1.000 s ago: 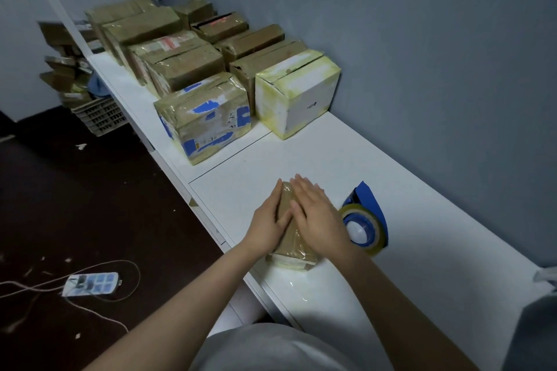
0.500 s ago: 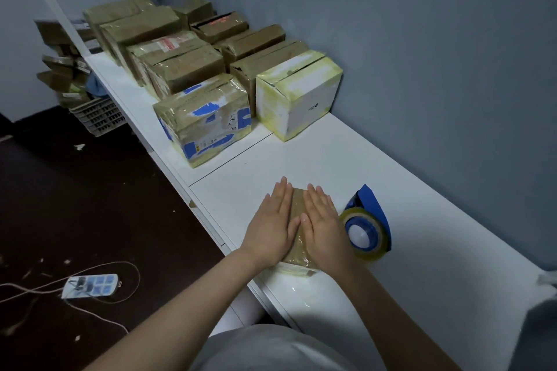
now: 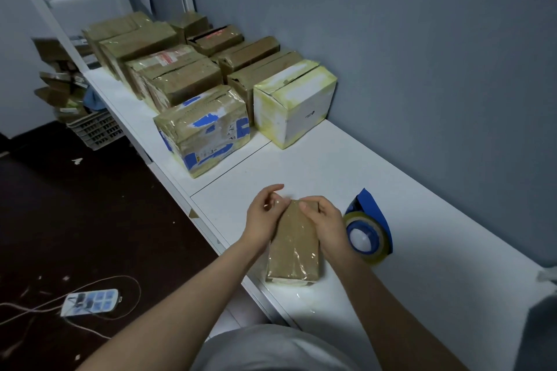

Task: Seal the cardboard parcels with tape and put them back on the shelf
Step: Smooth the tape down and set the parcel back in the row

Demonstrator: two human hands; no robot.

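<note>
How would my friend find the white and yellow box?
Look along the long white shelf against the grey wall to the group of parcels at its far end. The box stands at the near end of the row beside the wall, next to a brown parcel with blue patches. It is the only white one with yellow edges; the rest are brown.

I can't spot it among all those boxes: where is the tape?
In the head view, the tape lies on the white shelf, just right of the right hand and the parcel.
</note>
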